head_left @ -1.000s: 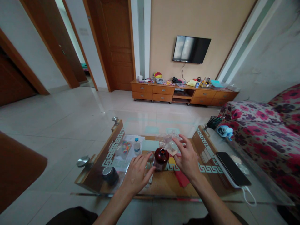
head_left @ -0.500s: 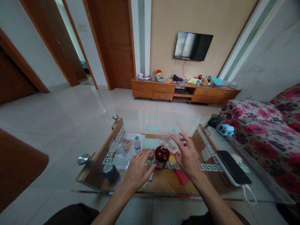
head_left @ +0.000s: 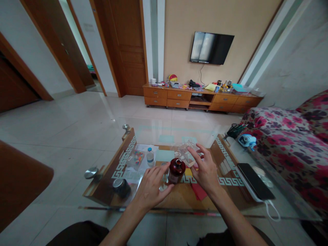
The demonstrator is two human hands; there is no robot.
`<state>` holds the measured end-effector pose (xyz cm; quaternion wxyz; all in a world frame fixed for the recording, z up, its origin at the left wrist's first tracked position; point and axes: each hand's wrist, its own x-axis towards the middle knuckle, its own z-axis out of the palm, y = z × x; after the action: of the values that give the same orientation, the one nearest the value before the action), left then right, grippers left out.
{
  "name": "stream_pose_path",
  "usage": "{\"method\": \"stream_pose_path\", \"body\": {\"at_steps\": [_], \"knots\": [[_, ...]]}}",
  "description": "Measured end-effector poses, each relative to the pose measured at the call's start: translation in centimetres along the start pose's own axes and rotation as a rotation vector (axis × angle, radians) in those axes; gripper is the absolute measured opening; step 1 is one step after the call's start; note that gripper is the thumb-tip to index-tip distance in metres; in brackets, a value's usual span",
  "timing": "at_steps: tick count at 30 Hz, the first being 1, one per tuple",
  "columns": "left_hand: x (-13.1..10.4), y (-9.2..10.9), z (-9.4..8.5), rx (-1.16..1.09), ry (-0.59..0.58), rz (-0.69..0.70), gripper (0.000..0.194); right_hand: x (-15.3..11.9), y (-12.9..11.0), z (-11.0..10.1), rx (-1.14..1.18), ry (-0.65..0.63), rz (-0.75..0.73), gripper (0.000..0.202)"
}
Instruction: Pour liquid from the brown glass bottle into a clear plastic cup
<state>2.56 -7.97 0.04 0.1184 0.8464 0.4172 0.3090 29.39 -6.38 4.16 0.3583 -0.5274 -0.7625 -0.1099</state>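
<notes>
Nearest the camera, both bare forearms reach out over the near edge of the glass-topped coffee table with a wooden frame and white key-pattern borders (head_left: 123,160). The left hand (head_left: 151,186) hovers with its fingers spread and loosely curved, its fingertips just beside the left flank of the dark red-brown glass jar with a round stopper (head_left: 176,171); whether they actually touch the glass cannot be told. The right hand (head_left: 206,171) is likewise open, fingers fanned, held just right of the jar with its index finger stretched toward a crumpled clear plastic bag (head_left: 185,152) lying right behind the jar. Neither hand pinches anything.

The jar stands upright near the middle of the tabletop, a little toward the near edge, between the two hands. Red and yellow paper sheets (head_left: 197,191) lie under and beside the right hand. Toward the near left corner sits a squat dark round tin with a silver lid (head_left: 120,187). Behind the left hand, a small clear plastic bottle with a blue cap (head_left: 150,158) stands upright, with a clear packet of multicoloured small pieces (head_left: 137,158) to its left.

Along the right edge lies a black smartphone on a white slab with a cable (head_left: 252,182); further back on that side are a black mesh holder (head_left: 234,131) and a light blue and white gadget (head_left: 247,140). Beyond the table, a floral red sofa (head_left: 292,136), a low wooden cabinet (head_left: 200,100) and a wall-mounted black television (head_left: 211,48).
</notes>
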Motion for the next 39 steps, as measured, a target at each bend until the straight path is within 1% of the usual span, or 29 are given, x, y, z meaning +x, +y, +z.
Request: {"method": "stream_pose_path", "body": {"at_steps": [5,16,32,39], "knots": [[-0.14,0.07,0.22,-0.019,0.0,-0.002,0.087,0.12,-0.12,-0.18,-0.009,0.02,-0.026,0.082],[-0.24,0.25,0.44,-0.027,-0.009,-0.015,0.089,0.05,-0.06,-0.27,-0.032,-0.01,-0.034,0.082],[-0.25,0.39,0.5,-0.026,0.0,0.004,0.091,0.18,-0.29,-0.55,-0.052,0.015,-0.06,0.086],[-0.3,0.4,0.65,-0.03,-0.001,-0.002,0.093,0.07,-0.25,-0.67,-0.054,-0.007,-0.07,0.085]]}}
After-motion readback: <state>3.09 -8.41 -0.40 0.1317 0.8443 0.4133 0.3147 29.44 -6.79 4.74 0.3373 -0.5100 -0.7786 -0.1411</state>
